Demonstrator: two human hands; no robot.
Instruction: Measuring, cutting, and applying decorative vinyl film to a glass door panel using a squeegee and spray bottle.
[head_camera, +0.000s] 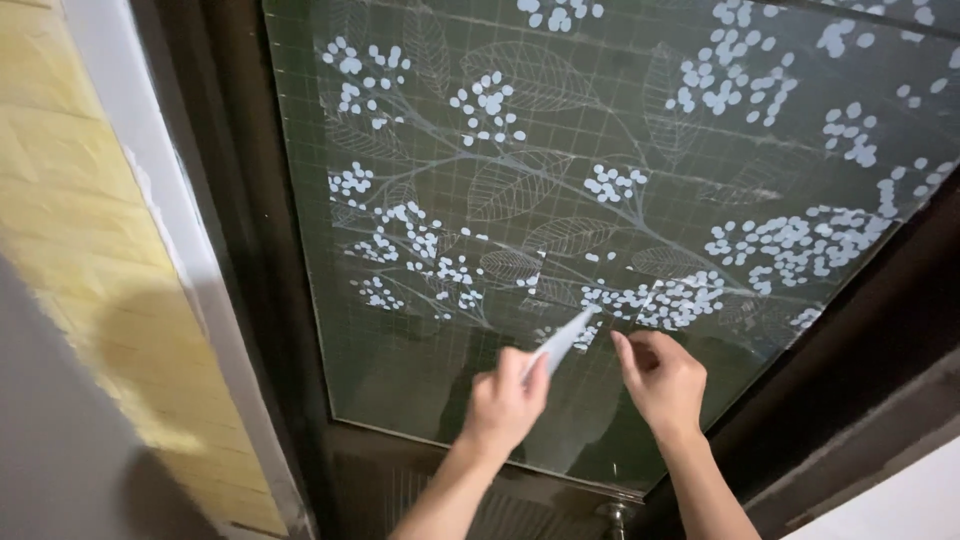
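A patterned film (620, 180), printed with white berry clusters and pale leaves over a faint grid, already lies over most of the glass pane in the dark door frame (250, 250). It covers the pane from the top of view down to a lower edge near the bottom rail. The left hand (505, 400) is closed in a fist around a small pale scraper (562, 340), whose tip presses on the film just below a berry cluster in the lower middle of the pane. The right hand (660, 375) is just beside it, fingers curled, with the fingertips resting on the film (whether they pinch a fold or only press flat is too small to tell). Judging by this, the hanging itself looks done and the work is in the smoothing stage: the upper part reads flat and even, while the band below the hands looks duller and uneven, so it probably needs more passes. A yellow tiled wall (90, 250) flanks the frame on the left, and a metal handle (612, 515) shows at the bottom.
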